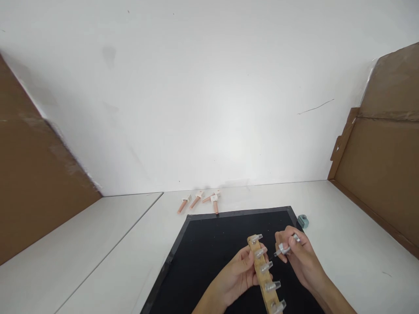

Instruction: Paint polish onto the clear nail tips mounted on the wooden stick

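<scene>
My left hand (237,275) grips a tan strip (262,272) that looks like wood or cardboard, tilted over the black mat. Several clear plastic tips (266,267), shaped like false nails, stick out in a row along it, pointing right. Just right of the strip, my right hand (299,254) pinches a small silver pen-like tool (284,249). Its thin dark point is aimed down and left at the strip, near the upper tips. A small gap seems to separate them; contact cannot be made out. The fingers of my left hand behind the strip are partly hidden.
A black mat (209,244) with a grey edge lies under both hands. Beyond it are several pinkish sticks with white heads (214,204). A small teal block (303,221) sits by the mat's right corner. Cardboard walls (39,174) flank the white table.
</scene>
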Demonstrator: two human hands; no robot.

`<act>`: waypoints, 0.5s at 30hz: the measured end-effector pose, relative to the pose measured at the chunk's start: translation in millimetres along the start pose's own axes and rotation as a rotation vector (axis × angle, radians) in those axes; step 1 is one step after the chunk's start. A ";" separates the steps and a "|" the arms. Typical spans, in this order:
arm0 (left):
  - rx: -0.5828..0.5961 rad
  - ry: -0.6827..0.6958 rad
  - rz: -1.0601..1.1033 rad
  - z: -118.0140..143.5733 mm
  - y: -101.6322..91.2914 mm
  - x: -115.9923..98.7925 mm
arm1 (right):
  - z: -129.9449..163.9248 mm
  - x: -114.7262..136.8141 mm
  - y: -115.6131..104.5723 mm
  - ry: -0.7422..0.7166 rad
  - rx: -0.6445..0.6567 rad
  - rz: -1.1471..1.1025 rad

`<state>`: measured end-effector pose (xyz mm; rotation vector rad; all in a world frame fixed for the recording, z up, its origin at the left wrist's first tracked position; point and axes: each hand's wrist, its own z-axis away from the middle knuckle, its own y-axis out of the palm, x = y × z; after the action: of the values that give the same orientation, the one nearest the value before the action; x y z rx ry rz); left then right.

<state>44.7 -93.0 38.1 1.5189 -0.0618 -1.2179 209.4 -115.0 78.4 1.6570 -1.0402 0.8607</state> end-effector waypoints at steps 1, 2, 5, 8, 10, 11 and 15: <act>-0.009 -0.003 -0.006 -0.5 0.6 -0.4 | 0.1 0.0 -0.3 -0.004 0.019 0.027; -0.016 -0.006 -0.011 -1.1 1.1 -0.7 | 0.2 0.1 -0.6 -0.010 0.037 0.053; -0.023 -0.013 -0.016 -2.5 2.5 -1.4 | 0.4 0.4 -1.2 -0.046 0.076 0.125; -0.023 -0.015 -0.015 -3.3 3.5 -2.0 | 0.0 -0.1 -1.5 -0.085 0.100 0.174; -0.023 -0.018 -0.015 -3.7 4.1 -2.3 | -0.3 -0.2 -1.3 -0.099 0.112 0.195; -0.024 -0.019 -0.015 -3.9 4.4 -2.5 | -0.4 -0.1 -1.2 -0.102 0.117 0.205; -0.026 -0.021 -0.015 -4.0 4.6 -2.5 | 0.2 1.3 -1.0 -0.105 0.132 0.243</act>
<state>48.9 -90.3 42.5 1.4867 -0.0491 -1.2423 210.8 -115.3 79.1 1.7238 -1.3008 1.0276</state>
